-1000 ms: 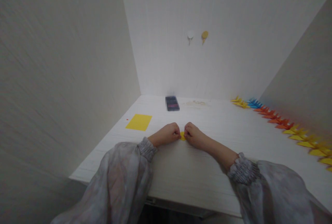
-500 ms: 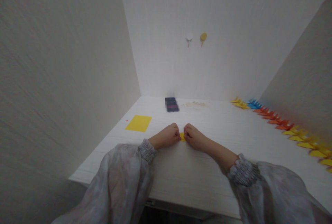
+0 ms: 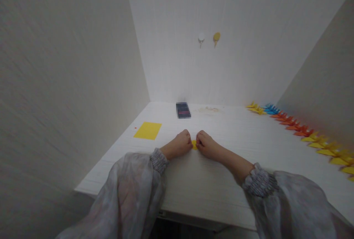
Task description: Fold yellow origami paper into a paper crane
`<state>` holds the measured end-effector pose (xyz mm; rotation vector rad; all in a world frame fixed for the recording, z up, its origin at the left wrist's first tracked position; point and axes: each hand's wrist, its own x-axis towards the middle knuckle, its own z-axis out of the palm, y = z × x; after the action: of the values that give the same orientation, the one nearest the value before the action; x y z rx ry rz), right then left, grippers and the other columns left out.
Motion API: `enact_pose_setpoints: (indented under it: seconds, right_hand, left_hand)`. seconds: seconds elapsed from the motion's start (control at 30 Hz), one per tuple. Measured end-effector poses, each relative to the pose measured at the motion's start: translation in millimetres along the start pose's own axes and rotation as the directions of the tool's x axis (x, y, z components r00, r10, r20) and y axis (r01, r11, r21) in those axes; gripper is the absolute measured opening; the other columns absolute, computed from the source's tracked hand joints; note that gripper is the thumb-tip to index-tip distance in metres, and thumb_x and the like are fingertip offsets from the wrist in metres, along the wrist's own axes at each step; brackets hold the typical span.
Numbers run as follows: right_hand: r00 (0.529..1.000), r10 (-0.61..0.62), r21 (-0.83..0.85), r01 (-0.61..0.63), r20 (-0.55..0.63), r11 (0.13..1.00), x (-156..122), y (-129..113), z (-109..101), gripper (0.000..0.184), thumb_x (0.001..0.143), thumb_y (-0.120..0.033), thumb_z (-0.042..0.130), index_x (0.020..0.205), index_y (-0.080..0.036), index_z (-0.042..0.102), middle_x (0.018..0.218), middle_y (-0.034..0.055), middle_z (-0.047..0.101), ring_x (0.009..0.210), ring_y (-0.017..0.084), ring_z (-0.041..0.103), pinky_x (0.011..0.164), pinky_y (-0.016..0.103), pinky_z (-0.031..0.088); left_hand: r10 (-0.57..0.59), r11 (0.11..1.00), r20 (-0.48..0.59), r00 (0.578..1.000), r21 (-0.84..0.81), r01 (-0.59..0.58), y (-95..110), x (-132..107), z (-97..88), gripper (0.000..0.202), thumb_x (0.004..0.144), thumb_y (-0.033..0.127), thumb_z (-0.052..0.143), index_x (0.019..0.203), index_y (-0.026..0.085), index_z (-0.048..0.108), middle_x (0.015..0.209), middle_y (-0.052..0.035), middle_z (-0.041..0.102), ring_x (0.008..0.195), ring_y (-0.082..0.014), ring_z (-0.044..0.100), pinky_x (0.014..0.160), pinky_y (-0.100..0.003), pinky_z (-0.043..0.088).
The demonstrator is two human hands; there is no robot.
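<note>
Between my two hands, low over the white table, is a small piece of yellow paper [image 3: 194, 145]; only its middle shows, so its folds cannot be made out. My left hand [image 3: 183, 143] is closed on its left side, fingers curled. On the other side, my right hand [image 3: 205, 144] pinches the same paper with bent fingers. The two hands are close together but apart. To the left, a flat square sheet of yellow paper [image 3: 148, 131] lies on the table.
Folded paper cranes in yellow [image 3: 329, 149], orange [image 3: 290, 124] and blue [image 3: 271, 109] line the table's right side. A blurred dark object [image 3: 183, 110] lies at the back. White [image 3: 201, 38] and yellow [image 3: 217, 37] hooks are on the wall. A tiny red bit [image 3: 135, 128] lies left of the sheet.
Hardly anything differs. The view has shifted slightly, and both hands keep their hold on the small yellow paper.
</note>
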<state>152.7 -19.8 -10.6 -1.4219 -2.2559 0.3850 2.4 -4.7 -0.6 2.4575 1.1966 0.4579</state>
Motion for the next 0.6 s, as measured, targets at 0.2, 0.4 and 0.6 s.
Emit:
enact_pose_setpoints:
  seconds: [0.2,0.4,0.6]
  right_hand:
    - [0.999,0.035,-0.025,-0.034,0.024,0.999,-1.0,-0.7,-0.5,0.011,0.067,-0.004,0.044,0.063,-0.014,0.046,0.083,0.0070,0.049,0.080,0.015,0.046,0.073,0.027,0.038]
    - [0.997,0.067,-0.099,-0.062,0.047,0.993,-1.5,-5.4,-3.4,0.009,0.070,-0.006,0.044,0.067,-0.012,0.049,0.089,0.0104,0.050,0.084,0.016,0.046,0.076,0.027,0.036]
    - [0.998,0.050,-0.120,-0.046,0.032,0.992,-1.9,-2.6,-3.7,0.008,0.071,-0.008,0.045,0.066,-0.013,0.050,0.082,0.0075,0.049,0.078,0.014,0.046,0.071,0.025,0.037]
  left_hand:
    - [-0.051,0.996,0.065,0.997,0.074,0.046,7.3,-0.2,-4.7,0.011,0.070,0.015,0.045,0.062,0.011,0.052,0.084,-0.0075,0.051,0.077,-0.0131,0.048,0.073,-0.025,0.041]
    - [-0.068,0.976,0.074,0.995,0.214,0.051,4.6,-0.6,-2.5,0.017,0.076,0.024,0.041,0.071,0.012,0.053,0.087,-0.0086,0.050,0.079,-0.0154,0.050,0.073,-0.029,0.040]
    - [-0.038,0.962,0.064,0.997,0.271,0.020,0.9,-1.6,-0.2,0.018,0.076,0.028,0.041,0.075,0.014,0.052,0.090,-0.0086,0.049,0.077,-0.0163,0.050,0.071,-0.030,0.040]
